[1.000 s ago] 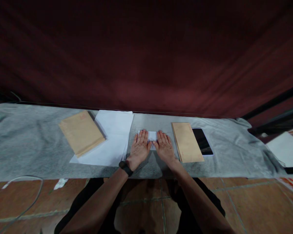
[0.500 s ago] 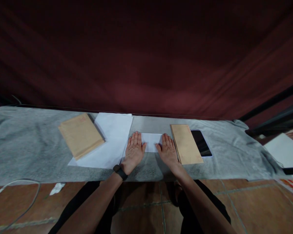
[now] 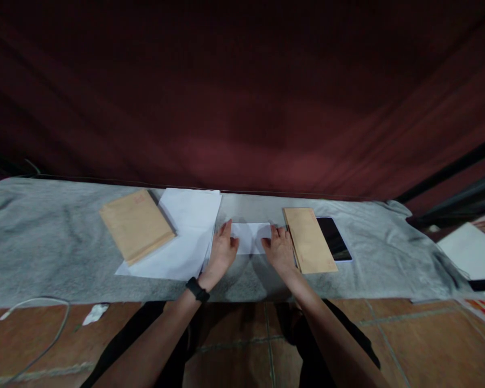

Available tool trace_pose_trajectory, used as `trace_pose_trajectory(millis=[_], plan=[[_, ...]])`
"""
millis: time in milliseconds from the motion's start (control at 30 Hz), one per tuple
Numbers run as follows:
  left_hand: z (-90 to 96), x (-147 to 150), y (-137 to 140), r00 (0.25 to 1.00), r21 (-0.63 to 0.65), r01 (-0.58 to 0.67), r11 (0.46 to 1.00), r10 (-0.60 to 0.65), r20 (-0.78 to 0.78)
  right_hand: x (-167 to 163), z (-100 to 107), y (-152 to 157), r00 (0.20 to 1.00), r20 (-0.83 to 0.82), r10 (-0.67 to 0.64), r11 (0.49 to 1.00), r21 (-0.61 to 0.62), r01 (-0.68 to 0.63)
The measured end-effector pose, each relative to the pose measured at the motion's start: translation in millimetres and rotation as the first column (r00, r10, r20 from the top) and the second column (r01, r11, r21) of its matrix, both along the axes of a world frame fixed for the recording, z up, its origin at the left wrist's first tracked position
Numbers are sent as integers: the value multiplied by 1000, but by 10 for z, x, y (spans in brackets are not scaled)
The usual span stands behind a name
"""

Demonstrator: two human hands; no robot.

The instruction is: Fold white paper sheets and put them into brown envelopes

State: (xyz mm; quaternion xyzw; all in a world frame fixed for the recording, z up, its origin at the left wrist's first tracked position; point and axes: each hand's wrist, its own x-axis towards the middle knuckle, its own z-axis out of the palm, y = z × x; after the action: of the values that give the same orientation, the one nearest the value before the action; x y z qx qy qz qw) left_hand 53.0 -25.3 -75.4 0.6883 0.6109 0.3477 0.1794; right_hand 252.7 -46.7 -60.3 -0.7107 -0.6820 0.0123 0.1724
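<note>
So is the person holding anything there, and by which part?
A folded white paper lies on the grey cloth. The left hand touches its left end, the right hand its right end; whether the fingers actually grip it cannot be told.
</note>
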Motion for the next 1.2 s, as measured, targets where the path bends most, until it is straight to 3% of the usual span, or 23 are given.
trace_pose_trajectory(millis=[133,233,433,567,667,800,867,933,1000,1100,1200], plan=[[-16,-66,104,957,-155,-39,987,81,280,11,-36,-17,1000,-4,11,999,49,-11],[11,-84,150,897,-284,-25,959,147,417,11,-25,-28,1000,2,11,1000,21,-11],[134,-117,136,844,-419,160,894,96,528,40,45,-32,1000,-13,22,999,-46,-23],[273,-174,84,827,-442,205,873,87,555,73,34,-7,977,-210,35,999,-4,-37],[372,-202,35,785,-452,205,868,130,606,77,-9,44,833,-554,16,1000,29,0],[410,-152,-39,642,-512,291,808,231,731,53,-28,90,422,-904,-68,995,-30,95],[388,-94,-88,565,-511,341,789,262,782,31,-7,82,211,-971,-115,989,-92,116],[361,-30,-144,496,-482,387,786,263,827,4,26,62,49,-985,-166,985,-163,60],[352,25,-196,462,-460,434,775,247,852,-20,60,46,14,-982,-186,982,-187,-40],[390,63,-230,459,-459,460,760,238,856,-15,97,50,95,-984,-149,979,-161,-124],[461,37,-174,434,-447,395,803,266,861,63,104,77,185,-978,-98,966,-137,-217]])
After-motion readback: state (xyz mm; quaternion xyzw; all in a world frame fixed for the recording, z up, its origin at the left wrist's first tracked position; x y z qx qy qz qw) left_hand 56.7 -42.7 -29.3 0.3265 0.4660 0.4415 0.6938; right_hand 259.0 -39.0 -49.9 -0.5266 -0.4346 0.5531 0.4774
